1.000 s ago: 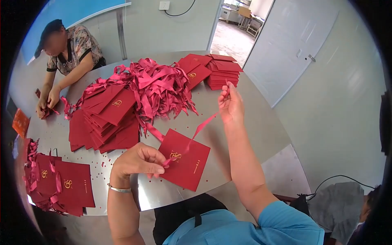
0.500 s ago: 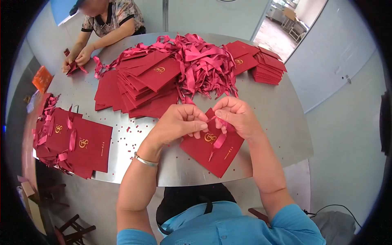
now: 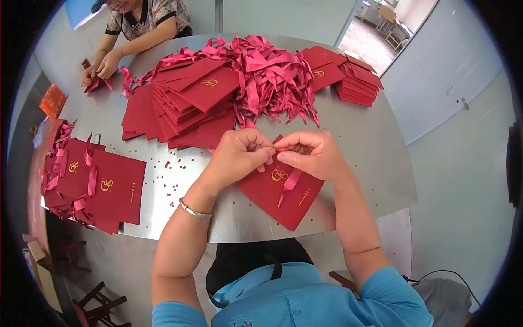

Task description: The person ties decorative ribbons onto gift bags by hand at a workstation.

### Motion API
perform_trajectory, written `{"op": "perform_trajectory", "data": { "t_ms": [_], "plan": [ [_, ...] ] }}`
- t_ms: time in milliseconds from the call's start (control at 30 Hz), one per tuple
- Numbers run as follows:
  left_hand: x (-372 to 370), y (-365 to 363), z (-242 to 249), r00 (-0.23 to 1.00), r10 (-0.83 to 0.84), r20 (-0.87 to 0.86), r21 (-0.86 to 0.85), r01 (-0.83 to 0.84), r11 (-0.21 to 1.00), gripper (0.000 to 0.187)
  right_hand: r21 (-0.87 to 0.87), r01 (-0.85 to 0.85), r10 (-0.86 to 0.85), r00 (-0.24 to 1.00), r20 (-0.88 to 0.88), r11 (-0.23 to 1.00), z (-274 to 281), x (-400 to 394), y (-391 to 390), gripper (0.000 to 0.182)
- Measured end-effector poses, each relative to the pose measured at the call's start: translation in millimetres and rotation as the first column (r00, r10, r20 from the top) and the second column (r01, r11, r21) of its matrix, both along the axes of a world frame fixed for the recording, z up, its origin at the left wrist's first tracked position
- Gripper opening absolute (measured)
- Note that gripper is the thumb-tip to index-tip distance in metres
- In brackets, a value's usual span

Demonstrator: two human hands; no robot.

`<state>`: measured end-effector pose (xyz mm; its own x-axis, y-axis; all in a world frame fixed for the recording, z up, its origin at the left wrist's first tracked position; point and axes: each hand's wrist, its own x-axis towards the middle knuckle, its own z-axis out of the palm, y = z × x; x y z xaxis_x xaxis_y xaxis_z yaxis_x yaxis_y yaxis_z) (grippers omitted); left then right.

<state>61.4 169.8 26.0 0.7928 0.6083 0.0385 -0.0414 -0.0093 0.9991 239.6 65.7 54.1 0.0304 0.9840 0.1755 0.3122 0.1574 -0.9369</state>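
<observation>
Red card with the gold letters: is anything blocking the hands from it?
Nothing that I can see. The left hand and right hand are at the red card's far corner; only a pink ribbon lies over it.

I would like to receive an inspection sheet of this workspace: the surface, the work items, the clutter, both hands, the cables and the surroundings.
Surface: smooth silver-grey metal table, curved edge.
Work items: flat dark-red rectangular packet with gold emblem; narrow pink satin ribbon lying across it; piled dark-red packets; tangled pink ribbon heap.
Clutter: tiny red round bits, scattered left of the packet.
Hands: bare left hand and right hand, fingertips pinched close together over the packet's upper corner; exact grip partly hidden.
Cables: thin black cable, lower right, off the table.
Surroundings: person in patterned short sleeves opposite; open doorway, upper right.
</observation>
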Motion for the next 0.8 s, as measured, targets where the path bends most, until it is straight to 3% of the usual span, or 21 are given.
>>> {"op": "perform_trajectory", "data": {
  "t_ms": [167,233,300,333,367,400,467,533,667,767,800],
  "plan": [
    [1,4,3,0.995,0.100,-0.004,-0.020,-0.100,0.995,0.008,0.023,0.108,-0.110,0.990,0.092,0.994,-5,12,3,0.010],
    [-1,9,-2,0.986,0.161,-0.031,-0.051,-0.163,0.985,0.010,0.340,0.430,-0.533,0.782,0.322,0.836,-6,28,7,0.008],
    [0,13,-13,0.960,0.245,-0.139,0.127,-0.228,0.965,0.012,0.394,0.461,-0.594,0.727,0.346,0.795,-6,47,9,0.007],
    [1,11,-16,0.959,0.245,-0.141,0.127,-0.228,0.965,0.012,0.450,0.485,-0.650,0.667,0.364,0.750,-8,52,10,0.007],
    [1,6,-18,0.944,0.277,-0.179,0.431,-0.178,0.885,0.012,0.448,0.486,-0.649,0.669,0.362,0.751,-13,52,11,0.007],
    [3,2,-18,0.926,0.318,-0.204,0.690,-0.094,0.718,0.014,0.409,0.422,-0.582,0.668,0.464,0.809,-17,47,12,0.007],
    [6,-8,-15,0.910,0.337,-0.243,0.723,-0.062,0.688,0.015,0.355,0.367,-0.509,0.657,0.555,0.860,-23,34,11,0.007],
    [7,-12,-18,0.901,0.360,-0.243,0.758,-0.056,0.650,0.018,0.232,0.241,-0.331,0.765,0.553,0.942,-24,18,10,0.009],
    [7,-14,-17,0.910,0.360,-0.206,0.761,-0.083,0.644,0.017,0.226,0.196,-0.293,0.770,0.567,0.954,-26,15,12,0.008],
    [5,-10,-12,0.939,0.308,-0.152,0.703,-0.116,0.702,0.015,0.278,0.181,-0.307,0.795,0.523,0.943,-23,19,14,0.006],
    [4,-9,-8,0.947,0.234,-0.221,0.548,-0.077,0.833,0.013,0.221,0.210,-0.286,0.870,0.402,0.952,-19,18,13,0.006]
  ]
}}
